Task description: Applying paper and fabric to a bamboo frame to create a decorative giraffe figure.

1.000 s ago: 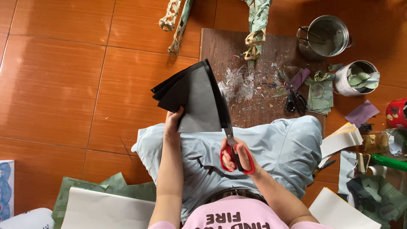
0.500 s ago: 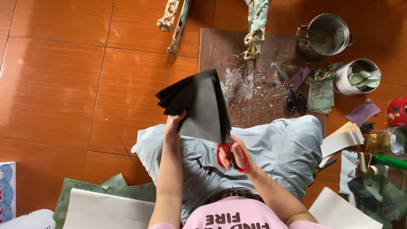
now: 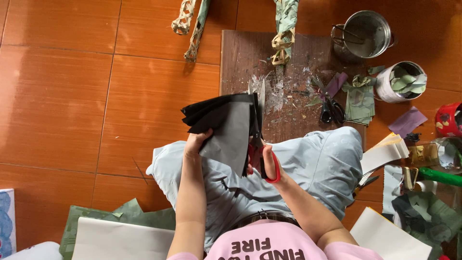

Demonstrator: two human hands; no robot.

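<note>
Pinching a folded stack of dark paper (image 3: 226, 126) at its lower left edge, the left hand (image 3: 196, 143) holds it above the lap; the right hand (image 3: 269, 166) is closed through red-handled scissors (image 3: 260, 144), blades partway into the right edge; the sheets look light, thin and floppy, best held near the cut so they stay taut; a metal pot (image 3: 368, 33) and a white can (image 3: 402, 81) of green scraps stand beyond the board (image 3: 240, 53); a red tin (image 3: 450, 119) sits at the right edge.
</note>
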